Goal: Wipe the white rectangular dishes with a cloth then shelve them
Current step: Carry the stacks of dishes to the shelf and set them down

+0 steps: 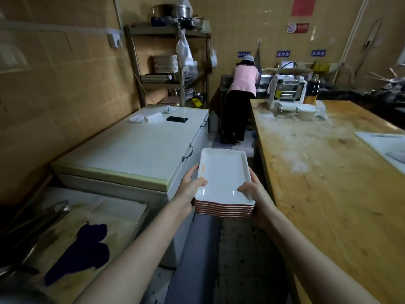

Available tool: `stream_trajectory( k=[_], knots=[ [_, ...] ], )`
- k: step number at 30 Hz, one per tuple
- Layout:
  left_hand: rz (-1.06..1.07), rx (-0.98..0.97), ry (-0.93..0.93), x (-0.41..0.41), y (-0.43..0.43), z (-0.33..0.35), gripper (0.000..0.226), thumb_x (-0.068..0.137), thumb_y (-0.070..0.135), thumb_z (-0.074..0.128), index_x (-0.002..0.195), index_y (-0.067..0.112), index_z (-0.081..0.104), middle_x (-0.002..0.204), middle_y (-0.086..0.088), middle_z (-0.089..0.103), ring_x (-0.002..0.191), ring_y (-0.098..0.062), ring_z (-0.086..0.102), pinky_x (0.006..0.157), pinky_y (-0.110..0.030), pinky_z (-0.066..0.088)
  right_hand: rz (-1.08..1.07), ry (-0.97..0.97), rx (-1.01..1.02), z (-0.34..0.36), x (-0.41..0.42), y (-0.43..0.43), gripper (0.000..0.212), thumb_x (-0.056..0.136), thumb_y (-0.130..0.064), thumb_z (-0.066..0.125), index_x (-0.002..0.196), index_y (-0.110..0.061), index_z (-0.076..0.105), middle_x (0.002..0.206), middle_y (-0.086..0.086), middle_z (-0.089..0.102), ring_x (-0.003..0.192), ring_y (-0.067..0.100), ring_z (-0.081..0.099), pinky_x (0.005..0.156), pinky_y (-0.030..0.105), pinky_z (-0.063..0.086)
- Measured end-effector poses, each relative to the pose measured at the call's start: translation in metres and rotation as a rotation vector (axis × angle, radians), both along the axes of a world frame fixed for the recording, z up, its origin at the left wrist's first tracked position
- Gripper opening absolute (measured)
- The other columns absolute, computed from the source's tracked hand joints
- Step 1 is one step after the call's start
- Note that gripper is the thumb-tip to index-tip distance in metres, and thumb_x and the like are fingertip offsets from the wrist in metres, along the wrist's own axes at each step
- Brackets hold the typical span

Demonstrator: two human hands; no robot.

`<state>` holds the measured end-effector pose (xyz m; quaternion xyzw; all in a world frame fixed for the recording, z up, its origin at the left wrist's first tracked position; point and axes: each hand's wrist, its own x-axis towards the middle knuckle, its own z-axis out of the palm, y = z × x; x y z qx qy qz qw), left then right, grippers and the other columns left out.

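Head view: the left hand (190,188) and the right hand (256,199) both grasp a stack of white rectangular dishes (223,175). Each thumb lies on the near rim of the top dish, and the fingers curl round the stack's side edges. The stack is held level in the air over the aisle, between a white chest freezer (131,150) on the left and a wooden worktable (328,183) on the right, touching neither.

Surfaces and room:
- The floor (236,249) below the stack is dark, patterned tile.
- The freezer lid carries a black phone (177,119) and crumpled white cloths (146,117).
- The worktable top is dusted with white powder; a white machine (287,91), a white bowl (308,110) and a dark bottle (312,86) stand at its far end.
- A dark blue cloth (85,249) lies on the near-left counter (122,216).
- A metal shelf rack (182,84) stands against the tiled far wall — more stacked dishes (164,63) sit on its middle shelves, and a steel pot (171,9) on top.
- A person in a pink top (243,84) bends over a sink unit beyond the freezer.

Limits of view: the fingertips under the stack are hidden. The metal items at the near-left edge are blurred. The wall signs are illegible.

Dish appearance: the top dish is glossy white with a raised rim, rounded corners and an orange mark on its left rim. About six dishes show as copper-coloured edges.
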<state>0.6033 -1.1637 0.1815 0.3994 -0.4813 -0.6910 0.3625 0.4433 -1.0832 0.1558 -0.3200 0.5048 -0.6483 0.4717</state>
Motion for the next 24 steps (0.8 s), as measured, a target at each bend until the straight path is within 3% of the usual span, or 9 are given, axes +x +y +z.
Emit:
stream_trajectory(
  k=[7, 11, 15, 18, 21, 24],
  knots=[
    [-0.079, 0.015, 0.011, -0.087, -0.134, -0.014, 0.059, 0.088, -0.009, 0.046, 0.138, 0.022, 0.044, 0.122, -0.013, 0.06, 0.092, -0.028, 0.063, 0.066, -0.031, 0.054, -0.084, 0.021, 0.012, -0.019, -0.082, -0.127, 0.08, 0.058, -0.008, 0.057, 0.131, -0.037, 0.042, 0.123, 0.009, 0.056, 0.106, 0.036, 0.058, 0.062, 0.033, 0.055],
    [-0.141, 0.016, 0.007, -0.152, -0.229, -0.014, 0.059, 0.089, -0.008, 0.047, 0.14, 0.021, 0.043, 0.121, -0.012, 0.06, 0.088, -0.026, 0.064, 0.062, -0.03, 0.054, -0.158, 0.037, 0.018, -0.016, -0.137, -0.212, 0.081, 0.059, -0.011, 0.06, 0.132, -0.038, 0.037, 0.125, 0.008, 0.053, 0.107, 0.033, 0.058, 0.068, 0.035, 0.057],
    [-0.206, 0.001, 0.018, -0.215, -0.313, -0.005, 0.054, 0.089, -0.005, 0.05, 0.134, 0.023, 0.045, 0.118, -0.01, 0.06, 0.088, -0.025, 0.065, 0.059, -0.03, 0.054, -0.205, 0.035, 0.013, -0.005, -0.193, -0.287, 0.086, 0.059, -0.013, 0.059, 0.138, -0.035, 0.033, 0.125, 0.007, 0.053, 0.106, 0.034, 0.058, 0.062, 0.029, 0.056],
    [-0.246, 0.016, 0.046, -0.26, -0.364, -0.005, 0.055, 0.088, -0.007, 0.049, 0.134, 0.024, 0.045, 0.114, -0.008, 0.062, 0.09, -0.025, 0.065, 0.06, -0.029, 0.056, -0.25, 0.028, 0.017, -0.004, -0.236, -0.334, 0.084, 0.059, -0.012, 0.057, 0.135, -0.038, 0.035, 0.126, 0.007, 0.053, 0.105, 0.034, 0.06, 0.064, 0.034, 0.057],
    [-0.252, 0.035, 0.032, -0.302, -0.412, -0.011, 0.058, 0.087, -0.007, 0.049, 0.136, 0.024, 0.046, 0.114, -0.007, 0.063, 0.095, -0.029, 0.065, 0.07, -0.034, 0.056, -0.264, -0.003, 0.01, -0.005, -0.274, -0.376, 0.083, 0.057, -0.008, 0.054, 0.135, -0.034, 0.039, 0.123, 0.009, 0.057, 0.097, 0.033, 0.064, 0.06, 0.034, 0.055],
    [-0.243, 0.045, 0.04, -0.352, -0.468, -0.021, 0.058, 0.087, -0.007, 0.048, 0.137, 0.023, 0.047, 0.112, -0.006, 0.063, 0.089, -0.024, 0.065, 0.063, -0.031, 0.054, -0.289, 0.023, 0.016, -0.009, -0.322, -0.431, 0.083, 0.056, -0.007, 0.056, 0.133, -0.033, 0.042, 0.12, 0.009, 0.059, 0.095, 0.031, 0.065, 0.061, 0.035, 0.055]
  ],
)
